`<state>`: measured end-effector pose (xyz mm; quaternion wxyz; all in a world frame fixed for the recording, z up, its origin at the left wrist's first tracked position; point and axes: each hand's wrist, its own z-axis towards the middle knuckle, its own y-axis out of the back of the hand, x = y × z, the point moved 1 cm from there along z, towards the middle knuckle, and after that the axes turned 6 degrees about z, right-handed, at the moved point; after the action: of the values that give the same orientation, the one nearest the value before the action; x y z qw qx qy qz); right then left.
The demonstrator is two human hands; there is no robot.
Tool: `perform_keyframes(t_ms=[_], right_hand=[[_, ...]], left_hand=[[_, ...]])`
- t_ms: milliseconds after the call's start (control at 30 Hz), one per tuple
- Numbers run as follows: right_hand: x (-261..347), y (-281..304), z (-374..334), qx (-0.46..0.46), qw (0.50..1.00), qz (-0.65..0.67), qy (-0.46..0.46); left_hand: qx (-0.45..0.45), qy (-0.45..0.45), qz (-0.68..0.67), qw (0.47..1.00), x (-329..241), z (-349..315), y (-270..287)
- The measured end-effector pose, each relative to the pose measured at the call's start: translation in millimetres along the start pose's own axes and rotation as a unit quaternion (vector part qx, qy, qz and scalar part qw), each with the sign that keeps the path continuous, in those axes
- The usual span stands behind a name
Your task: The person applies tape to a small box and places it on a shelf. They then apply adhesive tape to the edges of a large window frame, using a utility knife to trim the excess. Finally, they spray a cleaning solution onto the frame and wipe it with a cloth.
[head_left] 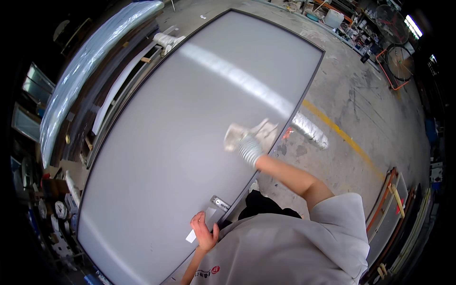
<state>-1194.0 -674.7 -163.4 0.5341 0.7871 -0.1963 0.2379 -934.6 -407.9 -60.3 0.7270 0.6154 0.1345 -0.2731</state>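
A large frosted glass panel (156, 142) in a thin dark frame lies in front of me on padded supports. My right hand (249, 148), in a pale knitted glove with a striped cuff, presses a whitish cloth (263, 130) onto the panel close to its right edge. The fingers are smeared by motion and partly lost against the cloth. My left hand (203, 232) is bare and rests at the near edge, fingers extended over a white strip (191, 236). Just beyond it, a small metal lock plate (220, 203) is set beside the frame.
A foil-wrapped roll (311, 130) sticks out under the panel's right side. Plastic-wrapped lengths (78, 71) are stacked along the left. A yellow line (346, 135) crosses the concrete floor. Framed panels (387, 209) lean at the lower right, and a wheel (399, 61) stands at the upper right.
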Motion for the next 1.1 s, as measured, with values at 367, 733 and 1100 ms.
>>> perform_keyframes(t_ms=[367, 733, 1100], right_hand=[[-57, 59, -12, 0.062, 0.943, 0.222, 0.241], [-210, 294, 100, -0.229, 0.920, -0.298, -0.108], [-269, 420, 301, -0.337, 0.899, -0.215, -0.180]], left_hand=[[0.049, -0.042, 0.001, 0.998, -39, 80, -47], [0.195, -0.098, 0.147, 0.965, -41, 122, -132], [0.215, -0.021, 0.205, 0.955, -77, 156, -185]])
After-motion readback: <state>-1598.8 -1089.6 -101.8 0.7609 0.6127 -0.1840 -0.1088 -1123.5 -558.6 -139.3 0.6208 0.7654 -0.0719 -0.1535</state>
